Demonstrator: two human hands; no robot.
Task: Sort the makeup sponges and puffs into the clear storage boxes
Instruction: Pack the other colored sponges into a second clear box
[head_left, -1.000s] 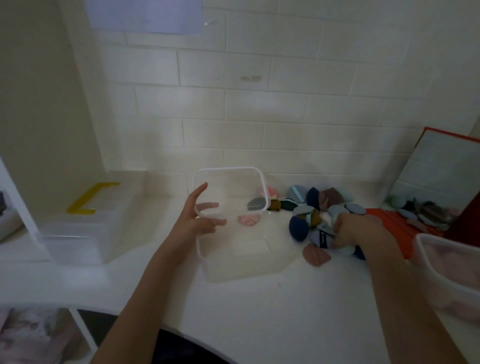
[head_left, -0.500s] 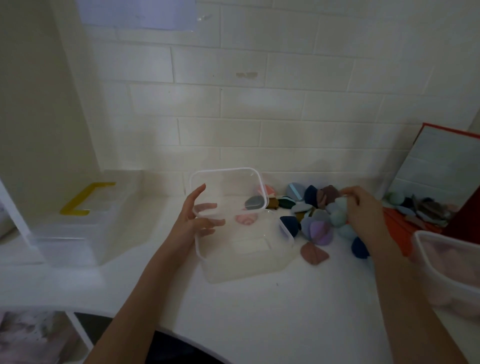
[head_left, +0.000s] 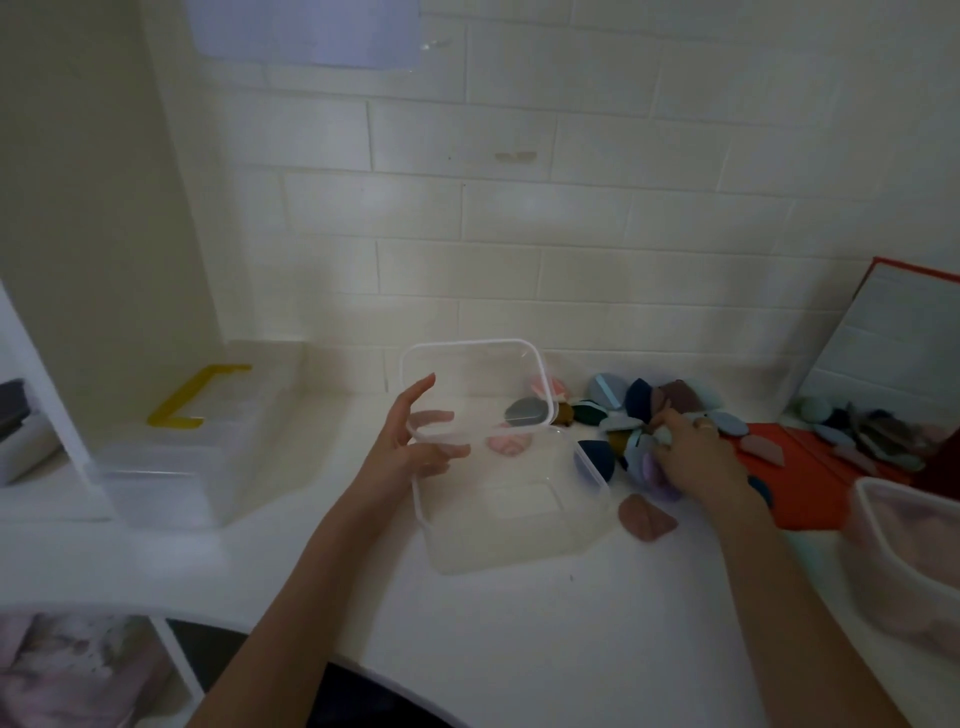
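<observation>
Holding the hinged transparent lid (head_left: 475, 384) of the clear square plastic box (head_left: 511, 499) up with curled fingers, the left hand (head_left: 410, 447) keeps the box open while the right hand (head_left: 693, 452) pinches a pale puff from the heap of coloured makeup puffs (head_left: 639, 421) beside it.

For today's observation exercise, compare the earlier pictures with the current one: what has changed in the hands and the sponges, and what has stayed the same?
The right hand left the near side of the sponge pile, reached to its far side, and is now back in the middle, fingers curled among the sponges; a lilac one now shows beneath it. The left hand keeps holding the clear lid up over the empty clear box, which has not moved.
</observation>
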